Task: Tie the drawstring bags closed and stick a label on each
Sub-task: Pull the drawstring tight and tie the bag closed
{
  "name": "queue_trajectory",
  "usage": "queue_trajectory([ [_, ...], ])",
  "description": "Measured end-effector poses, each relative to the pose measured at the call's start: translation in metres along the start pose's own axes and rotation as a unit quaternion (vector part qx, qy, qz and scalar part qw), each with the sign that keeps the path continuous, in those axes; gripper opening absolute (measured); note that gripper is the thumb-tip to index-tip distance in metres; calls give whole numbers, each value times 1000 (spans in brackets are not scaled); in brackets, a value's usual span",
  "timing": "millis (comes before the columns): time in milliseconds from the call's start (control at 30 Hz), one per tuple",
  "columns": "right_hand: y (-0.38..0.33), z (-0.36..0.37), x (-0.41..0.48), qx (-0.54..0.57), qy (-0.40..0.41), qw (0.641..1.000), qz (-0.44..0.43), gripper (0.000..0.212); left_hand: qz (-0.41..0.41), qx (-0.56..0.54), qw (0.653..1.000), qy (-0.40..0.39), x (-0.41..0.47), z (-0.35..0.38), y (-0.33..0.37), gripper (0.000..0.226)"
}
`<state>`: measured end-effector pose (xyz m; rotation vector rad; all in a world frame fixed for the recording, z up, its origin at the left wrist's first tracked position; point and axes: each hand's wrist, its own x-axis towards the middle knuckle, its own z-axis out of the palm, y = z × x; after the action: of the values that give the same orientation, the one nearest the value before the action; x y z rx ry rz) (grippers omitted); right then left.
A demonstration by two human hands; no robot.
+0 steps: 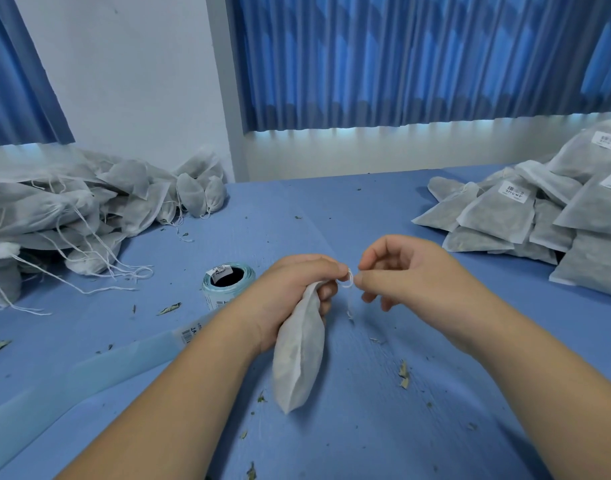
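My left hand [293, 292] grips the gathered neck of a white drawstring bag [299, 355], which hangs down with its bottom near the blue table [366, 209]. My right hand [404, 271] pinches the bag's white drawstring [347, 280], looped between the fingertips of both hands. A short end of the string dangles below the loop. A roll of labels [228, 280] stands just left of my left hand, with its backing strip [89, 372] trailing toward the near left edge.
A heap of untied white bags [72, 209] with loose strings lies at the far left. A pile of flat labelled bags [546, 213] fills the right side. Dried leaf bits are scattered on the table. Blue curtains hang behind.
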<state>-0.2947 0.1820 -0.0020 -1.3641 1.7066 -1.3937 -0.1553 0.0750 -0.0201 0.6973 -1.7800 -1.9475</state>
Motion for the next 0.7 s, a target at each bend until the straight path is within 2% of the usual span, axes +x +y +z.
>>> queue_trajectory([
  [100, -1, -3, 1, -4, 31, 1000, -6, 11, 2, -12, 1000, 13, 0, -1, 1, 26],
  [267, -3, 1, -4, 27, -15, 1000, -2, 11, 2, -40, 999, 14, 0, -1, 2, 22],
  [467, -2, 6, -4, 43, 12, 999, 0, 8, 16, -52, 998, 12, 2, 0, 0, 25],
  [700, 2, 11, -4, 19, 1, 1000, -10, 10, 21, -71, 997, -14, 1, 1, 0, 16],
])
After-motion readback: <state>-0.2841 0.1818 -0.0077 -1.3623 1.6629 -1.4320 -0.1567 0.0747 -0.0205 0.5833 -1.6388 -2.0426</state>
